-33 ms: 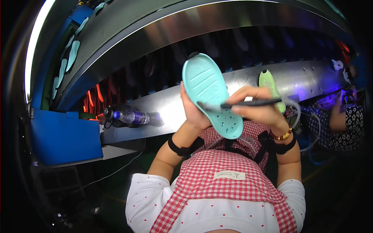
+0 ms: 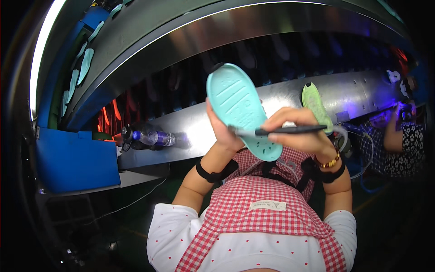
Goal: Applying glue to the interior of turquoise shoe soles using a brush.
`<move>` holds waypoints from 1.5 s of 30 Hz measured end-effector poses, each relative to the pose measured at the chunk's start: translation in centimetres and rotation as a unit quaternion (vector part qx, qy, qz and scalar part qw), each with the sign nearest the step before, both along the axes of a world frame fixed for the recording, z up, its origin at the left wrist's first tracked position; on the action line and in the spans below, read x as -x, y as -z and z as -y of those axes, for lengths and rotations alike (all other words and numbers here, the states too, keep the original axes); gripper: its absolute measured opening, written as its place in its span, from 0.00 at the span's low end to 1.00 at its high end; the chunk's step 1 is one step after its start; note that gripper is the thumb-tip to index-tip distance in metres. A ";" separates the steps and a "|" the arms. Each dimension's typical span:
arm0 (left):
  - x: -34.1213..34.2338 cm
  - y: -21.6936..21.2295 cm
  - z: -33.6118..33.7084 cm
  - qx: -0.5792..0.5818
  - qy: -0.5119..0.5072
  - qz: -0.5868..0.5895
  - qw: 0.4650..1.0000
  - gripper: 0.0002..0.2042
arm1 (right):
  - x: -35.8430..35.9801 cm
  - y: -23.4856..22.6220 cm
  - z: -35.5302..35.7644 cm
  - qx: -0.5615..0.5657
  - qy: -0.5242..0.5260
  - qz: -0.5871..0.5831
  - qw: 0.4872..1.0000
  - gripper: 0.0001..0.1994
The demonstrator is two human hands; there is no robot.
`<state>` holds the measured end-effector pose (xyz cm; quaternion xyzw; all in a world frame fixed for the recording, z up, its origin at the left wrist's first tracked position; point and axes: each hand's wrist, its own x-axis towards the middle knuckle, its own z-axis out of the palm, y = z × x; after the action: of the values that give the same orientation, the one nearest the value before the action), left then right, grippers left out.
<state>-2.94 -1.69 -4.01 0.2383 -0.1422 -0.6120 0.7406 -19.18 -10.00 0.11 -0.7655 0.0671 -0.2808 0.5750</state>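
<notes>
My left hand [image 2: 222, 131] grips a turquoise shoe sole [image 2: 235, 99] by its left edge, with most of its fingers hidden behind. The sole is tilted, its broad face toward me. Moulded bars and marks cover the upper part, small holes dot the lower end, and a black piece shows at the top. Closed around a slim black-handled brush [image 2: 290, 130], my right hand [image 2: 299, 127] is over the sole's lower half. The brush's pale tip points left across the sole, close to my left hand; it is blurred, so whether it touches is unclear.
A green sole [image 2: 316, 104] lies on the metal ledge [image 2: 190, 122] to the right. Bottles [image 2: 152, 137] lie on the left, near a blue box [image 2: 77, 158]. Beyond runs a conveyor [image 2: 136, 41] with turquoise pieces at far left. Another person's arm [image 2: 393, 138] shows at right.
The turquoise sole has shifted a little to the left, its top end leaning further left. The brush has moved slightly down and left over it, and its handle has tilted.
</notes>
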 end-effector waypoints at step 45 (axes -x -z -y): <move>-2.5 -4.9 -0.7 -0.092 0.319 0.226 0.916 0.24 | 2.4 -2.8 0.5 0.056 -0.120 -0.022 0.991 0.09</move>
<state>-0.46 -1.03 0.94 0.3791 -0.3172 -0.7558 0.4294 -21.59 -10.50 2.92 -0.8052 -0.0284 -0.1964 0.5589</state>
